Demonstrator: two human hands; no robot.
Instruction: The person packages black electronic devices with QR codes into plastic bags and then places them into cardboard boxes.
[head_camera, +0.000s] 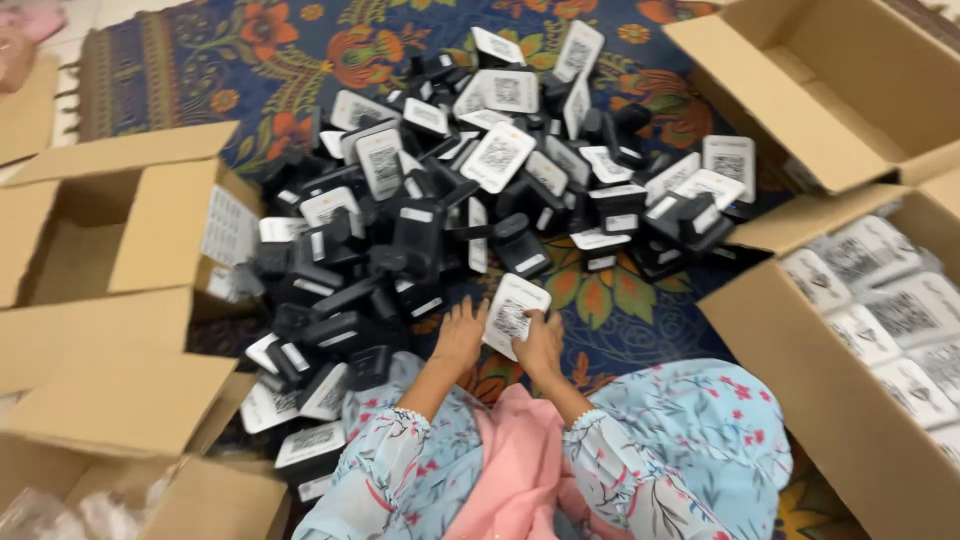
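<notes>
Holding: left hand (460, 338) and right hand (541, 345) grip one white-faced black device (514, 317), fingers pinching its lower edges, over the carpet (610, 315).
Axis: long side runs away from the person, tilted slightly right; white face up.
Progress: right carton (800, 350) holds bagged units; big loose pile (450, 200) remains beyond.

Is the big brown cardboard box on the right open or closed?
Open. The brown cardboard box has its flaps folded outward, and white-labelled wrapped packets show inside.
</notes>
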